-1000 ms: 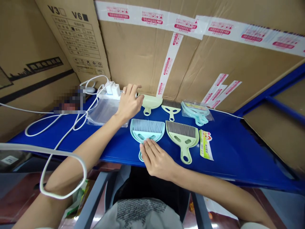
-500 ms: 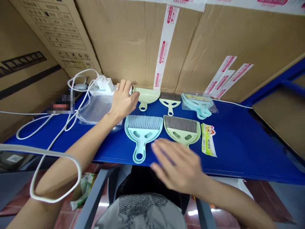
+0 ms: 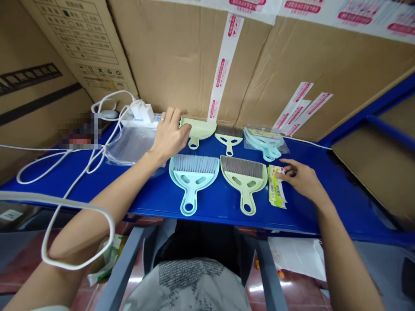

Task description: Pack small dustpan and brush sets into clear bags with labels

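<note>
My left hand (image 3: 170, 131) rests at the back of the table with bent fingers, thumb and fingertips apart, beside the left edge of a green dustpan (image 3: 201, 128). I cannot make out whether it touches the dustpan. My right hand (image 3: 298, 177) has thumb and index finger apart at a yellow-and-white printed label (image 3: 276, 190); the thumb overlaps its upper edge. Nearer the front lie a blue brush (image 3: 194, 172) in a blue dustpan (image 3: 171, 175) and a grey-bristled green brush (image 3: 243, 172) in a green dustpan (image 3: 265, 181). Another green brush (image 3: 229, 139) lies behind them.
Bagged blue dustpan and brush (image 3: 264, 140) lie at the back right. Clear plastic bags (image 3: 126, 147) and a power strip with white plugs (image 3: 142, 112) are at left, among looping white cables (image 3: 78, 185). Cardboard (image 3: 181, 60) walls the blue table (image 3: 207, 216).
My right hand has moved right and away from me, from in front of the green brush to the printed label. The left hand has stayed beside the green dustpan.
</note>
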### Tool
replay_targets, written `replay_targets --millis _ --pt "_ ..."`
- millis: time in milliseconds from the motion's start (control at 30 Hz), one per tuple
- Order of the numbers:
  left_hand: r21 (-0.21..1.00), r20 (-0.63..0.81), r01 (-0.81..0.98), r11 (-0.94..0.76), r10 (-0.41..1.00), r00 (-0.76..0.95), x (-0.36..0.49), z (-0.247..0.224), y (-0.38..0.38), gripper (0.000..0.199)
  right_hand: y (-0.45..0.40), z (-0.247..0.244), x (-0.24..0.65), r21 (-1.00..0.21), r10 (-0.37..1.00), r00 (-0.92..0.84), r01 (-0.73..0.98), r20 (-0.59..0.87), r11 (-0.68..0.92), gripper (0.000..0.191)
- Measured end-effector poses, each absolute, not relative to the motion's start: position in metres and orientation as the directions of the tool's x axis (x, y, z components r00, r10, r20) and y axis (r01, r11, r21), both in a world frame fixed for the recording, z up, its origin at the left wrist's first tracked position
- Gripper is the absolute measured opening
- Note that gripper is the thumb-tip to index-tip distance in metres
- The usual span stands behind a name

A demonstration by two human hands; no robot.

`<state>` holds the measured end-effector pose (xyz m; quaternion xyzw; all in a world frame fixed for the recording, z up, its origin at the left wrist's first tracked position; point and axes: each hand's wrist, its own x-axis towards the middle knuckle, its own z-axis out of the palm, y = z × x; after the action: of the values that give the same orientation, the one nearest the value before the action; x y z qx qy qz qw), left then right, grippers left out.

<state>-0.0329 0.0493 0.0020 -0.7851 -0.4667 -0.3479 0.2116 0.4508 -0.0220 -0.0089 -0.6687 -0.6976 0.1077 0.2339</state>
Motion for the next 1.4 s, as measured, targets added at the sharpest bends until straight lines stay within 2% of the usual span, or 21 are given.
replay_targets --millis 133,333,400,467,500,567,633,700,767,833,967,1100,1200,1267,1333,1400 --pt "-0.023 0.747 0.870 -0.492 0.570 0.343 -0.032 0.001 0.050 0.030 -0.023 -0.005 0.453 -0.401 0.968 -0.043 0.905 0.249 0.144 0.047" --pt "-0.015 0.764 0.866 -0.501 0.552 0.333 -0.033 0.003 0.050 0.024 -0.038 0.023 0.449 -0.346 0.924 -0.077 0.913 0.375 0.216 0.042" --pt "0.002 0.767 0.845 -0.535 0.543 0.342 -0.033 0.005 0.050 0.023 -0.045 0.046 0.440 -0.394 0.904 -0.076 0.883 0.420 0.257 0.034" --pt "0.046 0.771 0.791 -0.610 0.526 0.360 -0.033 0.008 0.049 0.023 -0.047 0.072 0.422 -0.537 0.897 -0.035 0.790 0.442 0.296 0.029" --pt "0.092 0.776 0.746 -0.660 0.517 0.361 -0.031 0.010 0.048 0.024 -0.045 0.083 0.410 -0.619 0.894 -0.027 0.713 0.446 0.330 0.035" --pt "0.250 0.778 0.603 -0.757 0.528 0.340 -0.028 0.013 0.044 0.030 -0.037 0.098 0.377 -0.702 0.896 -0.137 0.576 0.422 0.419 0.049" --pt "0.469 0.727 0.391 -0.792 0.597 0.338 -0.023 0.016 0.040 0.040 -0.025 0.099 0.338 -0.662 0.861 -0.302 0.552 0.409 0.508 0.040" --pt "0.644 0.631 0.201 -0.739 0.660 0.408 -0.019 0.018 0.036 0.049 -0.012 0.088 0.299 -0.634 0.831 -0.446 0.546 0.334 0.548 0.029" --pt "0.703 0.554 0.156 -0.694 0.672 0.492 -0.016 0.018 0.033 0.049 0.000 0.070 0.266 -0.647 0.794 -0.553 0.514 0.252 0.563 0.026" --pt "0.657 0.523 0.235 -0.716 0.658 0.542 -0.016 0.017 0.033 0.041 0.010 0.050 0.243 -0.658 0.800 -0.555 0.518 0.228 0.547 0.026" --pt "0.487 0.479 0.381 -0.786 0.605 0.636 -0.021 0.012 0.040 0.026 0.023 0.024 0.226 -0.675 0.827 -0.550 0.567 0.117 0.472 0.027" --pt "0.428 0.313 0.414 -0.804 0.561 0.766 -0.029 0.010 0.047 0.021 0.030 0.014 0.222 -0.558 0.808 -0.584 0.646 0.078 0.521 0.028" --pt "0.442 0.236 0.426 -0.790 0.560 0.794 -0.033 0.011 0.048 0.028 0.030 0.012 0.219 -0.450 0.807 -0.579 0.693 0.119 0.563 0.025" --pt "0.442 0.202 0.433 -0.785 0.558 0.805 -0.035 0.013 0.047 0.034 0.023 0.017 0.220 -0.427 0.807 -0.568 0.697 0.161 0.576 0.023" --pt "0.426 0.168 0.447 -0.787 0.554 0.815 -0.036 0.014 0.046 0.039 0.005 0.032 0.227 -0.441 0.794 -0.540 0.662 0.281 0.606 0.019" --pt "0.406 0.153 0.460 -0.790 0.555 0.818 -0.037 0.015 0.045 0.042 -0.025 0.055 0.239 -0.467 0.749 -0.477 0.587 0.461 0.661 0.017"
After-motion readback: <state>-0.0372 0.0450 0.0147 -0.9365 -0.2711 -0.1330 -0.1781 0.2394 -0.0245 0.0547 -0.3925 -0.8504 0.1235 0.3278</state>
